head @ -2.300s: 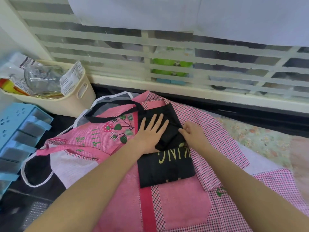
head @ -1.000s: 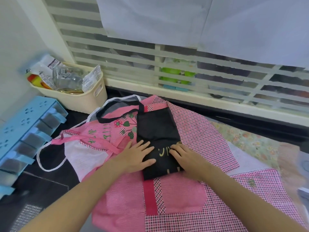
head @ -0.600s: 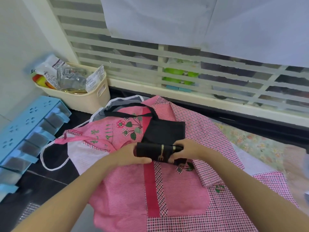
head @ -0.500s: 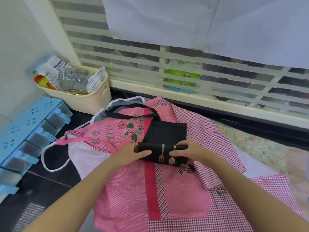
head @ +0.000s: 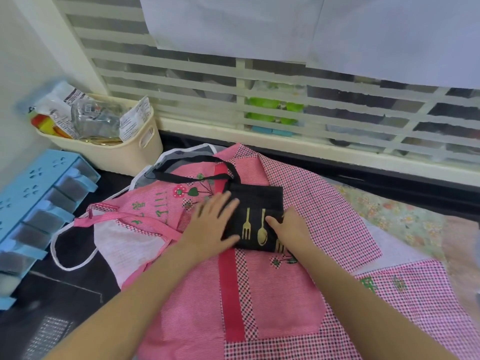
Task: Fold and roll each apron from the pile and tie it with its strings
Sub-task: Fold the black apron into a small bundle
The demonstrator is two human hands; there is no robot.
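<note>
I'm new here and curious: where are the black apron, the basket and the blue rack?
black apron [head: 255, 201]: head view, plain upper panel.
basket [head: 114, 157]: head view, front wall.
blue rack [head: 33, 178]: head view, top face.

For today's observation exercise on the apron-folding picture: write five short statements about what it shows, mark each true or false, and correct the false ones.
1. The black apron bears a gold fork and spoon print. True.
2. The left hand lies with straight fingers on the black apron's left edge. True.
3. The black apron is already tied with its strings. False: its black strap lies loose on the pink aprons beyond it.
4. The cream basket stands to the right of the aprons. False: it stands at the far left, by the blue organiser.
5. The right hand is lifted clear of the fabric. False: it rests on the black apron's right end.
</note>
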